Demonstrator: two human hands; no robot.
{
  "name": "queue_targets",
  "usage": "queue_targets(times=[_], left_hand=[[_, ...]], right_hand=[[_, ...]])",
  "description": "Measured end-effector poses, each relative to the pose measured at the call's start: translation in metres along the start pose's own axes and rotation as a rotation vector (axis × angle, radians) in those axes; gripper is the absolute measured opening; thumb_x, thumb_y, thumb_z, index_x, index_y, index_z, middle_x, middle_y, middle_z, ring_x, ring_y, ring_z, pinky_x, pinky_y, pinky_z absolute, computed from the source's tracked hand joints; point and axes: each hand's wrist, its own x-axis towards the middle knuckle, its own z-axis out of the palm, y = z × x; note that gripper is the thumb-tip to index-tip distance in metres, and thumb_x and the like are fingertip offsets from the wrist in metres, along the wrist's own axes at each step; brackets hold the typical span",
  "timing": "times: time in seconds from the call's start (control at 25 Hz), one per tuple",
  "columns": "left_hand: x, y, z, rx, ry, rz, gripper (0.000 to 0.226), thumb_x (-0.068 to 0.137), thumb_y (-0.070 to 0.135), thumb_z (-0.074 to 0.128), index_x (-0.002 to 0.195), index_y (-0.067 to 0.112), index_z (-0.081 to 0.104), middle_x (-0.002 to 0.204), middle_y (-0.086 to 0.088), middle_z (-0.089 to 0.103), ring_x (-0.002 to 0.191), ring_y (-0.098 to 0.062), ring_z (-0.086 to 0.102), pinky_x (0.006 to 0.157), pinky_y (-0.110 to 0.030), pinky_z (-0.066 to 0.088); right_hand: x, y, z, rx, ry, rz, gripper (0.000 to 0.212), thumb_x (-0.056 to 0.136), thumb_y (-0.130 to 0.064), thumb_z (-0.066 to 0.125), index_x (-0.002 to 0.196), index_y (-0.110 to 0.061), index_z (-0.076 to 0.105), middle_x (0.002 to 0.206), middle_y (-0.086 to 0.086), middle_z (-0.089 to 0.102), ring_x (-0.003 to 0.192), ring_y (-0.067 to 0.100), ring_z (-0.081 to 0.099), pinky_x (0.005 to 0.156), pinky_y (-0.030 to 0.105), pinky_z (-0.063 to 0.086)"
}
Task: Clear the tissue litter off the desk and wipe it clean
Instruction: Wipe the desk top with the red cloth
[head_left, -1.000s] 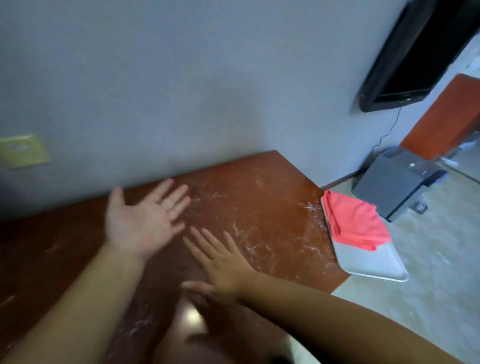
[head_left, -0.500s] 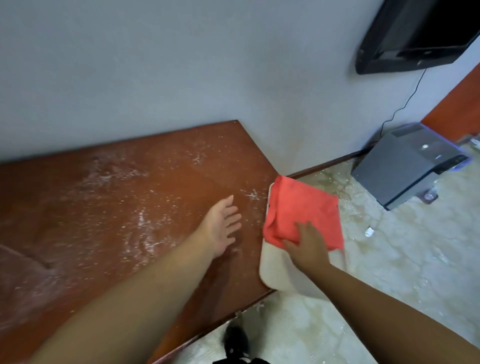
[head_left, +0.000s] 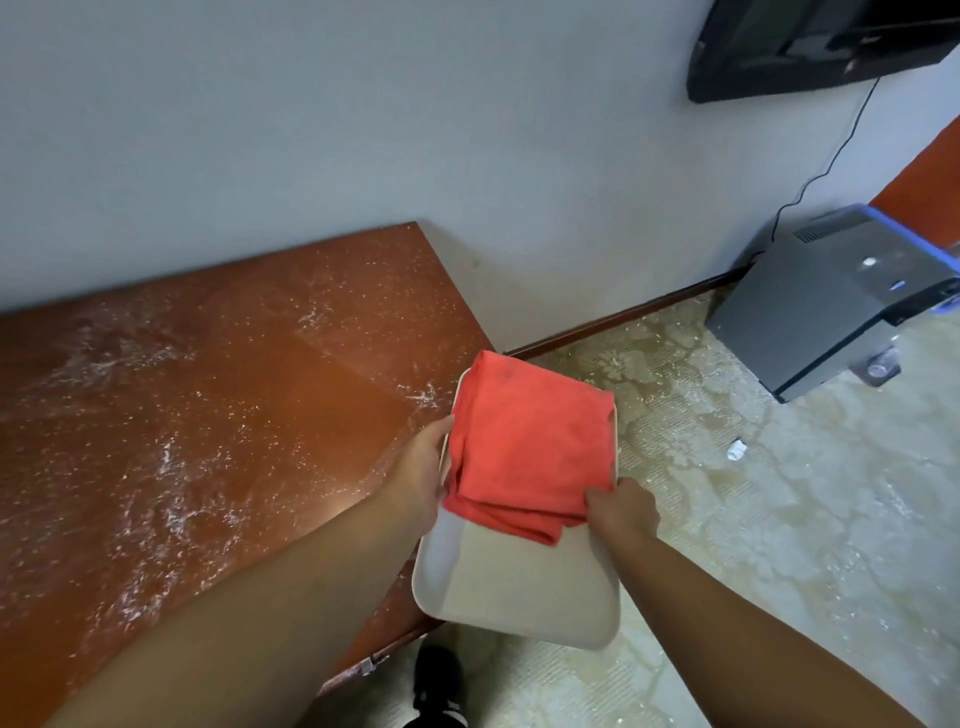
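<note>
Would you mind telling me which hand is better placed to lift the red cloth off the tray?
The right hand: it already pinches the red cloth's near corner. The left hand is on the tray's left rim, seemingly steadying it beside the littered desk.

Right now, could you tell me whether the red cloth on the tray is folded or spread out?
Folded. The red cloth lies on the tray as a compact rectangle, with stacked layers showing along its near edge, beside the right hand.
</note>
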Motion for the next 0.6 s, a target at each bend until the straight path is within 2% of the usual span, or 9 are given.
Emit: queue_targets(times=[0.08,0.16,0.28,0.36,0.44,0.52,0.56,0.6], left_hand=[[-0.001,0.003,0.001,-0.037,0.028,-0.020,0.022,0.093,0.029,0.049,0.076,0.017,0.056,0.065,-0.002,0.064,0.060,-0.018,0.059,0.058,-0.029,0.039],[-0.003,0.007,0.000,-0.073,0.061,-0.016,0.020,0.090,0.031,0.051,0.076,0.017,0.055,0.070,-0.005,0.061,0.069,-0.018,0.050,0.059,-0.028,0.038],[-0.008,0.012,-0.010,-0.145,0.102,0.014,0.020,0.091,0.030,0.049,0.075,0.018,0.054,0.058,-0.004,0.062,0.067,-0.018,0.049,0.060,-0.029,0.038],[-0.016,0.011,-0.027,-0.192,0.142,0.044,0.022,0.091,0.029,0.049,0.072,0.018,0.053,0.044,-0.001,0.060,0.060,-0.019,0.053,0.060,-0.029,0.037],[-0.024,0.009,-0.056,-0.221,0.229,0.070,0.021,0.090,0.029,0.050,0.073,0.018,0.054,0.051,-0.003,0.060,0.061,-0.020,0.053,0.061,-0.030,0.037],[-0.032,0.008,-0.093,-0.270,0.328,0.099,0.019,0.090,0.028,0.049,0.081,0.015,0.059,0.064,-0.005,0.059,0.067,-0.020,0.051,0.062,-0.030,0.039],[-0.038,0.007,-0.113,-0.296,0.363,0.118,0.021,0.091,0.026,0.048,0.081,0.013,0.062,0.064,-0.005,0.059,0.064,-0.020,0.053,0.059,-0.028,0.041],[-0.044,0.007,-0.132,-0.318,0.386,0.138,0.027,0.091,0.022,0.047,0.074,0.011,0.064,0.056,-0.005,0.058,0.054,-0.018,0.055,0.054,-0.025,0.041]], right_hand=[[0.000,-0.002,-0.003,0.053,-0.010,0.041,0.037,0.082,-0.019,0.054,0.115,-0.004,0.058,0.114,0.020,0.059,0.103,0.038,0.057,0.079,0.034,0.044],[-0.006,-0.007,-0.006,0.138,0.004,0.052,0.036,0.079,-0.016,0.056,0.112,-0.004,0.060,0.111,0.019,0.062,0.101,0.038,0.058,0.079,0.034,0.046],[-0.021,-0.021,-0.005,0.287,0.056,0.015,0.037,0.073,-0.014,0.057,0.108,-0.004,0.061,0.106,0.019,0.063,0.096,0.037,0.059,0.078,0.036,0.050],[-0.033,-0.033,0.004,0.355,0.015,-0.032,0.045,0.065,-0.020,0.054,0.108,-0.008,0.061,0.104,0.016,0.062,0.094,0.036,0.059,0.081,0.039,0.051],[-0.048,-0.048,0.019,0.392,-0.032,-0.107,0.056,0.056,-0.025,0.048,0.110,-0.013,0.058,0.106,0.012,0.061,0.098,0.034,0.058,0.086,0.046,0.050],[-0.080,-0.066,0.036,0.378,-0.086,-0.218,0.051,0.062,-0.020,0.052,0.113,-0.015,0.054,0.110,0.010,0.057,0.103,0.034,0.055,0.091,0.049,0.047],[-0.098,-0.073,0.045,0.340,-0.115,-0.287,0.047,0.069,-0.015,0.055,0.116,-0.015,0.053,0.111,0.011,0.055,0.106,0.034,0.052,0.095,0.047,0.044],[-0.115,-0.080,0.055,0.290,-0.153,-0.355,0.045,0.074,-0.011,0.057,0.118,-0.014,0.052,0.113,0.013,0.053,0.108,0.034,0.050,0.097,0.045,0.041]])
